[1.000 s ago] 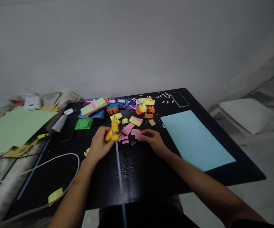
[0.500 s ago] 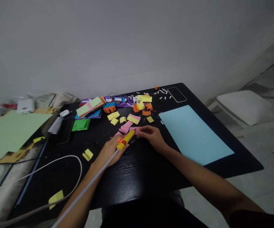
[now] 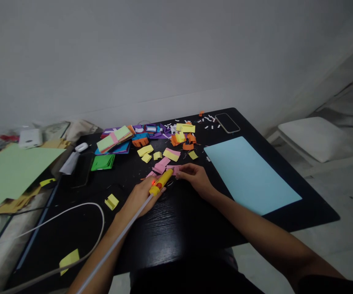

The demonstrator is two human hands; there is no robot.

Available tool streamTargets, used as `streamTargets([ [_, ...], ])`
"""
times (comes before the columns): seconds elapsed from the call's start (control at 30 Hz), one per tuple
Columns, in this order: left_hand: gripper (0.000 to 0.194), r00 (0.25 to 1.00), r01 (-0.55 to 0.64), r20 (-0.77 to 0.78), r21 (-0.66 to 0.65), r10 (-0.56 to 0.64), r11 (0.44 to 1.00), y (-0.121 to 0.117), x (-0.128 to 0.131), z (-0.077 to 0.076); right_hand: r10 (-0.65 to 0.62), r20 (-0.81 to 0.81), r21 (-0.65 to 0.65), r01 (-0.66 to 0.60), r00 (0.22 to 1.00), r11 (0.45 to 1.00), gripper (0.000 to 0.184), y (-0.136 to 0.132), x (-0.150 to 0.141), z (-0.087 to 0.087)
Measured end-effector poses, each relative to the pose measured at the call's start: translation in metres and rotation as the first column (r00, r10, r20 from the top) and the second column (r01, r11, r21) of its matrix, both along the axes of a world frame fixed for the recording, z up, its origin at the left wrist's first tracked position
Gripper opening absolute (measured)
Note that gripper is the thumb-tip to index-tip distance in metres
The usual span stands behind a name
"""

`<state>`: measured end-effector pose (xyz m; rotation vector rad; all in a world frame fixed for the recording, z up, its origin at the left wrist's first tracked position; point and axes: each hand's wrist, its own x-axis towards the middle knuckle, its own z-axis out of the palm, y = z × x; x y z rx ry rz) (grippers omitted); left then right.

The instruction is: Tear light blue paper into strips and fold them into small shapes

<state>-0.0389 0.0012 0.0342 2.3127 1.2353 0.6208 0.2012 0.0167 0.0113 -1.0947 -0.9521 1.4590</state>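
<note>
My left hand (image 3: 139, 196) grips a yellow glue gun (image 3: 161, 181) with a red light on it. A long translucent glue stick (image 3: 115, 241) trails back from it toward me. The gun's nozzle points at a small pink paper piece (image 3: 174, 169) on the black table (image 3: 176, 228). My right hand (image 3: 195, 176) pinches that pink piece with its fingertips, right by the nozzle. More pink pieces (image 3: 160, 165) lie just beyond.
A light blue sheet (image 3: 250, 173) lies to the right, a phone (image 3: 227, 122) at the far edge. Yellow, orange, purple and green paper scraps (image 3: 152, 141) crowd the back. A white cable (image 3: 72, 212) loops at left beside a large green sheet (image 3: 14, 169).
My left hand has swung the glue gun from upright to lying low, its nozzle now aimed at the pink piece. The right hand has stayed on the pink paper.
</note>
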Motion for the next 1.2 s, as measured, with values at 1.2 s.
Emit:
streamTargets([
  [1.2, 0.018, 0.999, 0.032, -0.015, 0.051, -0.031, 0.998, 0.004, -0.011, 0.004, -0.113, -0.128, -0.061, 0.105, 0.985, 0.993, 0.041, 0.008, 0.002, -0.004],
])
